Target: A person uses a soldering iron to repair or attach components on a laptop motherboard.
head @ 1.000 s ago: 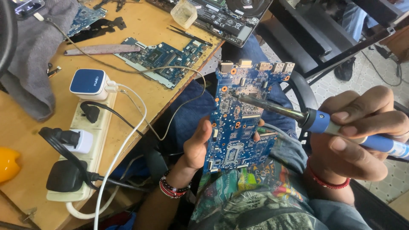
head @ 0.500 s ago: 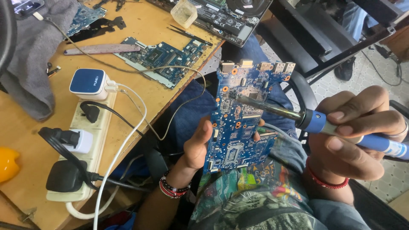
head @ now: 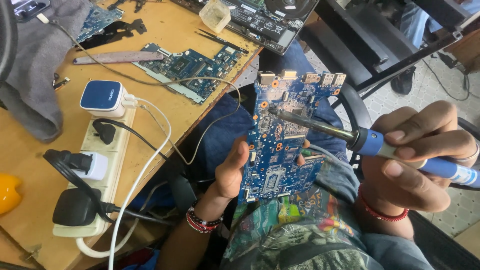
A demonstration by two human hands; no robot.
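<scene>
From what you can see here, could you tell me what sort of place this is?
Probably an electronics repair bench. The right hand holds a soldering iron to a blue circuit board gripped by the left hand; another circuit board and a loaded power strip lie on the wooden table.

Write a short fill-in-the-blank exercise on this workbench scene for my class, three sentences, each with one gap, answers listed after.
1. The left hand holds a blue circuit board upright over the person's ______.
2. The right hand grips a soldering iron whose handle is coloured ______.
3. On the wooden table, a white power strip carries a charger with a ______ top face.

Missing words: lap; blue; blue
</scene>
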